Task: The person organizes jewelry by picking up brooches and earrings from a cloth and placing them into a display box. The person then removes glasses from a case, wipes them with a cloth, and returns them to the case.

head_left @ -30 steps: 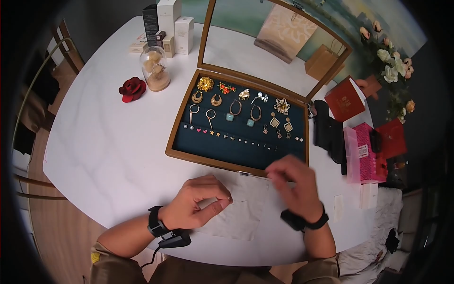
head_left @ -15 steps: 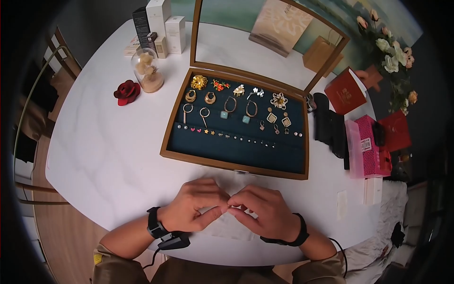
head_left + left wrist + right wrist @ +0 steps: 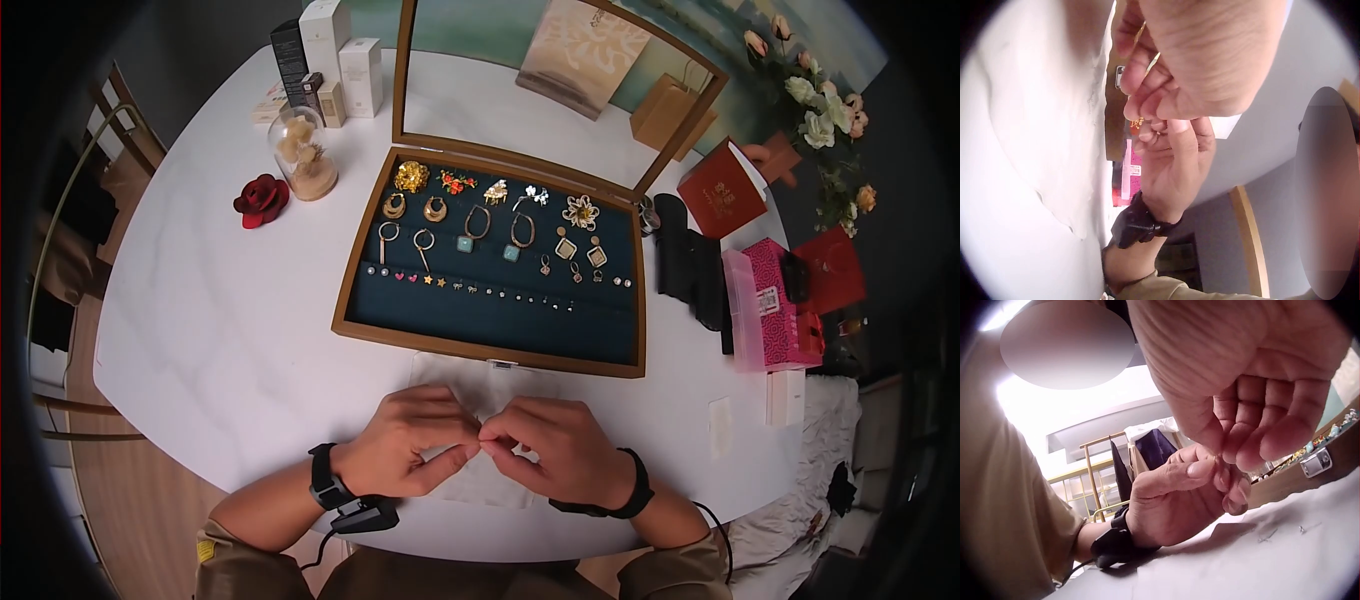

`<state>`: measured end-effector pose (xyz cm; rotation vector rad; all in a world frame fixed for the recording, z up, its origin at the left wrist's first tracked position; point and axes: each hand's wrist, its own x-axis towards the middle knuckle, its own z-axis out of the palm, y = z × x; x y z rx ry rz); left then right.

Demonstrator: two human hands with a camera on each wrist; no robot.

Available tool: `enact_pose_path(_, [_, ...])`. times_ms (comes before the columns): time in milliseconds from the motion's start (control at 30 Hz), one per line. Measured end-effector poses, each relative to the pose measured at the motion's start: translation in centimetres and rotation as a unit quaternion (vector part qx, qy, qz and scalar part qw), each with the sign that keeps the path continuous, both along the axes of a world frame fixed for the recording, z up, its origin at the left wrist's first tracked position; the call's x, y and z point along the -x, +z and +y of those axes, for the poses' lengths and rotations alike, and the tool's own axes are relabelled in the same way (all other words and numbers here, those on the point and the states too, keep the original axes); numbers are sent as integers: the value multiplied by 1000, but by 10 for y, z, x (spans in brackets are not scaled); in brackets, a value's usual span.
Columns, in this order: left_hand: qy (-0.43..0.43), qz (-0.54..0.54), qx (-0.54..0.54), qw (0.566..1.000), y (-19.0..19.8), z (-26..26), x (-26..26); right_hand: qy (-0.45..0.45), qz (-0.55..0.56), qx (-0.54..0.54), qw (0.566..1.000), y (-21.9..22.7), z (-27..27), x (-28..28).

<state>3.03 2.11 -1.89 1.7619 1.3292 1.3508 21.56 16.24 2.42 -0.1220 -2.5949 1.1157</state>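
Note:
Over the pale cloth (image 3: 485,490), my left hand (image 3: 408,440) and right hand (image 3: 562,455) meet at the fingertips. Between them the right wrist view shows a tiny glinting earring piece (image 3: 1215,455), pinched by thumb and finger of each hand; its exact kind is mostly hidden by the fingers. Two small silvery pieces (image 3: 1302,530) lie on the cloth below. Just beyond the hands, a wooden jewellery box (image 3: 420,344) stands with its glass lid raised. On its dark green lining sit rows of earrings (image 3: 466,243): hoops, drops, flower shapes and small studs.
Left of the box are a red fabric rose (image 3: 261,200), a glass dome (image 3: 308,168) and several cartons (image 3: 361,78). To the right lie black cases (image 3: 690,260), a pink patterned box (image 3: 780,310) and a red card (image 3: 722,198). A vase of flowers hangs over the far right.
My right hand has come left and toward me from the box's front right corner to join the left hand's fingertips. The left hand stays nearly where it was; the view shifts slightly.

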Motion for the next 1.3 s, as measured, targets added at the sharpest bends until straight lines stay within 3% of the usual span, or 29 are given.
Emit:
enact_pose_path(200, [13, 9, 20, 1000, 3, 0, 1, -4, -27, 28, 999, 5, 14, -1])
enact_pose_path(433, [65, -18, 20, 998, 2, -1, 1, -240, 5, -60, 969, 7, 99, -1])
enact_pose_path(667, [63, -7, 56, 996, 1, 1, 4, -227, -49, -126, 965, -3, 114, -7])
enact_pose_path(967, [89, -20, 89, 992, 1, -2, 5, -205, -26, -187, 960, -13, 115, -5])
enact_pose_path(1300, [138, 4, 56, 989, -1, 3, 5, -191, -58, -234, 952, -8, 108, -4])
